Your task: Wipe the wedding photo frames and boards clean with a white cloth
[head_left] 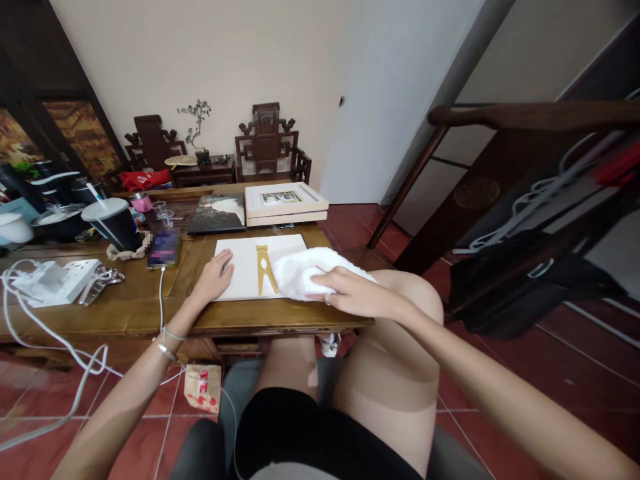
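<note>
On the wooden table, close to its front edge, lies a white board (237, 261) with a yellow-brown cat-like figure (262, 268) on it. My left hand (215, 275) rests flat on the board's left edge, fingers stretched out and holding nothing. A fluffy white cloth (310, 263) is bunched in my right hand (345, 291), fingers closed on it. The cloth covers the right part of the board and hangs past its right edge. What lies under the cloth is hidden.
Behind the board are stacked pale frames (285, 203) and a dark picture panel (219, 213). To the left stand a lidded black cup (116, 225), a phone (163, 249) on a cable and a white power strip (65, 283). A wooden chair (500, 119) stands right.
</note>
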A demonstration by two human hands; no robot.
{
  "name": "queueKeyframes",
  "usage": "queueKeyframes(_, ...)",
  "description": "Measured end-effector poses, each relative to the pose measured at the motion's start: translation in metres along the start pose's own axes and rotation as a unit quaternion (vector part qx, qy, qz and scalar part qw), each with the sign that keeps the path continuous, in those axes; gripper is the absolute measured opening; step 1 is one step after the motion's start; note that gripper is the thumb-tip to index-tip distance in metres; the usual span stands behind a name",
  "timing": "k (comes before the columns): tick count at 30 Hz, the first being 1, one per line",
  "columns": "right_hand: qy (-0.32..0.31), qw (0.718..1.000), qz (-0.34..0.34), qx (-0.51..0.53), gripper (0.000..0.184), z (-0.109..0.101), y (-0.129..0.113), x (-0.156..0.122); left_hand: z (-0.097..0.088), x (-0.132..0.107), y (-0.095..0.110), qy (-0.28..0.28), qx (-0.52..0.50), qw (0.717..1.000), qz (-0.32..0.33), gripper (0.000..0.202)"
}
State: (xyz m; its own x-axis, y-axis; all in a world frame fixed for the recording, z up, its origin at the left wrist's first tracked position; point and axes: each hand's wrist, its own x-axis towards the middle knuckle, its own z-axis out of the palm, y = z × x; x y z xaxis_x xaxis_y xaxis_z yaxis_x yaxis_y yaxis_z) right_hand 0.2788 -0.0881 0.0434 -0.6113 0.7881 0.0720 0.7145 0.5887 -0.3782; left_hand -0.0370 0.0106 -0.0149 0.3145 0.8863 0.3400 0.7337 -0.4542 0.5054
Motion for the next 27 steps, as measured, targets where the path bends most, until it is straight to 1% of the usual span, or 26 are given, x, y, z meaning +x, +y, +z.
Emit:
queueKeyframes(2,-0.014,0.999,0.012,0.035,0.013,-0.011,-0.006,-0.001,0.001,0.0,0.0,0.001,-0.004,1.0,0.0,0.046)
queueKeyframes(4,-0.002,0.998,0.03,0.05,0.018,-0.018,-0.005,0.012,0.001,0.0,-0.001,0.0,-0.009,1.0,-0.001,0.046)
queueKeyframes(7,0.033,0.998,0.051,0.034,0.021,-0.021,0.011,0.046,0.0,0.0,-0.001,0.001,-0.016,1.0,0.001,0.044)
queueKeyframes(11,0.074,0.994,0.084,0.003,0.022,-0.018,0.038,0.095,-0.002,-0.001,-0.001,0.003,-0.02,1.0,0.003,0.043)
queueKeyframes(13,0.086,0.992,0.096,-0.007,0.023,-0.016,0.048,0.11,-0.002,-0.001,-0.001,0.0,-0.019,1.0,0.003,0.044)
queueKeyframes(15,0.087,0.991,0.096,-0.02,0.023,-0.013,0.055,0.115,-0.003,-0.001,0.0,-0.002,-0.016,1.0,0.004,0.044)
queueKeyframes(17,0.078,0.993,0.083,-0.031,0.02,-0.009,0.056,0.109,-0.003,-0.001,0.0,0.0,-0.017,1.0,0.004,0.044)
queueKeyframes(20,0.044,0.997,0.056,-0.035,0.015,-0.002,0.05,0.082,-0.002,-0.001,0.0,0.003,-0.024,1.0,0.004,0.043)
queueKeyframes(24,-0.001,0.999,0.031,-0.008,0.013,-0.002,0.023,0.028,0.0,0.0,-0.002,0.002,-0.024,1.0,0.0,0.043)
queueKeyframes(26,-0.016,0.999,0.023,0.022,0.017,-0.008,0.008,0.008,0.001,0.0,-0.002,-0.001,-0.021,1.0,-0.001,0.043)
queueKeyframes(27,-0.019,0.999,0.025,0.036,0.02,-0.012,0.001,0.002,0.002,0.001,-0.003,-0.002,-0.02,1.0,-0.001,0.043)
